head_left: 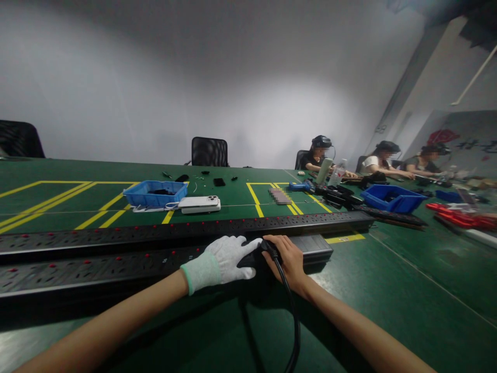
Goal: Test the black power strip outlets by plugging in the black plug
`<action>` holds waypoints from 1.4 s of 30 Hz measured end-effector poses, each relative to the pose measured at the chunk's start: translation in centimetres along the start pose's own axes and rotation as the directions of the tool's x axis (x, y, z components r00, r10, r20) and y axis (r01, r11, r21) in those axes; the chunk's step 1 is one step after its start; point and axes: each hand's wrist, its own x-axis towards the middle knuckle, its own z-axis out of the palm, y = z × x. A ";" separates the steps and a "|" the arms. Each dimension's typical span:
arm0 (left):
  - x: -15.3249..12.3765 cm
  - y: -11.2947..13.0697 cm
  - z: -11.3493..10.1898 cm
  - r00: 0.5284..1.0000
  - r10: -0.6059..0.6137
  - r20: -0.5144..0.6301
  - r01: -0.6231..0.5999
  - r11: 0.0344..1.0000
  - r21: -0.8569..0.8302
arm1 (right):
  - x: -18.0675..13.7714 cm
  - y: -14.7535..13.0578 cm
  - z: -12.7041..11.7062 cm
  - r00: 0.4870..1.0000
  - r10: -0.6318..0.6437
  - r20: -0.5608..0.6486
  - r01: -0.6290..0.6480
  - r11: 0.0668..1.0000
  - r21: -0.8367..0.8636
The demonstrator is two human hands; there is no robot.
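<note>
A long black power strip (140, 265) with red switches lies across the table in front of me. My left hand (229, 259), in a white knit glove with a green cuff, grips this strip near its right part; the index finger reaches over the top and the thumb comes down at the front side. My bare right hand (286, 259) is closed around the head of a black plug at the strip's top, right beside the left fingertip. From it a thick black power cord (292, 311) curves down toward me. The plug's pins are hidden.
A second power strip (233, 226) lies just behind, parallel. Beyond it are a blue bin (155, 194), a white phone-like item (199, 204) and a pixelated item (279, 196). Another blue bin (392, 199) and red items (466, 216) lie right. Several people sit at the far right.
</note>
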 end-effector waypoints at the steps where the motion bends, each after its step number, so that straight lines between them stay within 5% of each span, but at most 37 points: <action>1: 0.0 0.0 0.0 1.000 -0.002 0.002 0.002 1.000 -0.001 | -0.1 -0.1 0.0 1.000 0.007 0.001 -0.007 1.000 0.008; 4: 0.1 0.1 -0.3 1.000 -0.007 0.011 0.007 1.000 -0.006 | 0.0 -0.2 0.1 0.999 0.040 -0.002 -0.040 0.996 0.081; 6: 0.1 0.3 -0.7 1.000 -0.003 0.014 0.003 1.000 -0.020 | 0.3 -0.3 0.1 0.980 0.148 -0.134 -0.123 0.976 0.177; 10: -0.3 0.2 -1.2 1.000 0.003 0.016 -0.003 0.999 -0.047 | 1.9 0.0 -0.8 0.760 0.430 -0.487 -0.259 0.888 0.380; 12: -0.9 -0.2 -1.2 1.000 -0.008 0.021 0.009 0.999 -0.052 | 2.6 0.2 -1.6 0.710 0.446 -0.544 -0.251 0.883 0.397; 16: -2.5 -1.3 -1.2 0.999 -0.033 0.020 0.034 0.998 -0.045 | 2.9 0.2 -2.2 0.804 0.388 -0.451 -0.245 0.906 0.344; 19: -3.3 -1.6 -1.3 0.999 -0.043 0.017 0.044 0.999 -0.016 | 2.8 -0.2 -1.5 0.926 0.294 -0.237 -0.221 0.931 0.292; 22: -3.5 -1.6 -1.2 0.999 -0.048 0.012 0.048 0.999 0.002 | 3.2 -0.7 -0.7 0.990 0.140 -0.012 -0.135 0.970 0.202; 27: -3.4 -1.8 -0.5 0.997 -0.064 -0.034 0.064 0.998 0.001 | 4.9 -1.5 -0.5 0.974 0.042 0.222 -0.055 0.997 0.053; 35: -3.2 -2.2 0.0 0.997 -0.059 -0.049 0.057 0.998 -0.027 | 6.5 -2.9 -1.0 0.957 -0.076 0.281 0.086 0.996 -0.022; 42: -3.2 -2.2 0.1 0.997 -0.059 -0.041 0.057 0.998 -0.032 | 5.7 -2.6 0.6 0.961 0.106 0.254 -0.166 0.959 0.228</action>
